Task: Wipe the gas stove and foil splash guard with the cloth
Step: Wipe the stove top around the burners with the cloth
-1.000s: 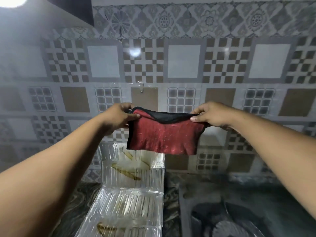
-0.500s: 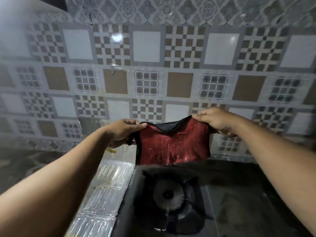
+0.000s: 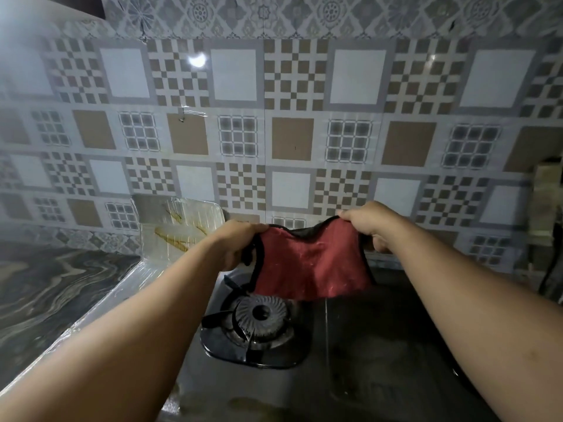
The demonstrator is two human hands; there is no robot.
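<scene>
A red cloth (image 3: 310, 263) with a black edge hangs stretched between both hands above the back of the gas stove (image 3: 380, 345). My left hand (image 3: 236, 243) pinches its upper left corner and my right hand (image 3: 367, 222) pinches its upper right corner. Under the cloth's lower edge sits the round burner (image 3: 259, 315) on its black pan support. The foil splash guard (image 3: 179, 229) stands left of the stove, its back panel streaked with brown stains and its side panel running toward me beneath my left forearm.
A patterned tiled wall (image 3: 289, 138) rises right behind the stove. A marbled dark countertop (image 3: 45, 293) lies left of the foil. A dim object and a dark cable (image 3: 548, 269) stand at the far right edge.
Both hands have carried the cloth lower, from in front of the wall tiles to just above the burner. My view has tilted down, bringing more of the stove into sight.
</scene>
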